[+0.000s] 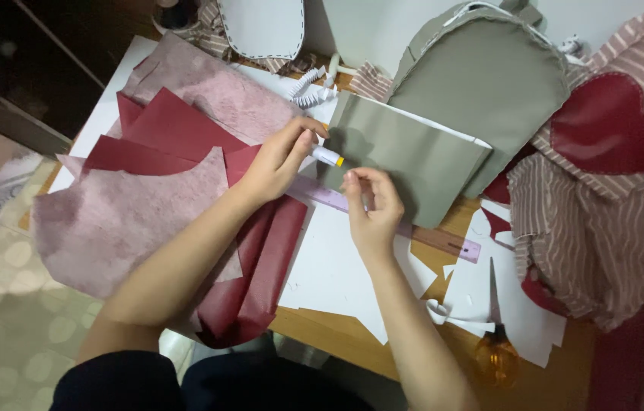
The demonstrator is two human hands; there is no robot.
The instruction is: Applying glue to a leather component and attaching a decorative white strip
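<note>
My left hand point(280, 160) hides most of the white marker point(327, 156), so only its front end and yellow tip show. I pinch it; its long axis runs roughly nine to three, tip toward four o'clock, over the grey fabric piece point(406, 156). My right hand point(371, 205) has fingertips pressed together on the purple ruler point(444, 242), partly covered beneath it.
</note>
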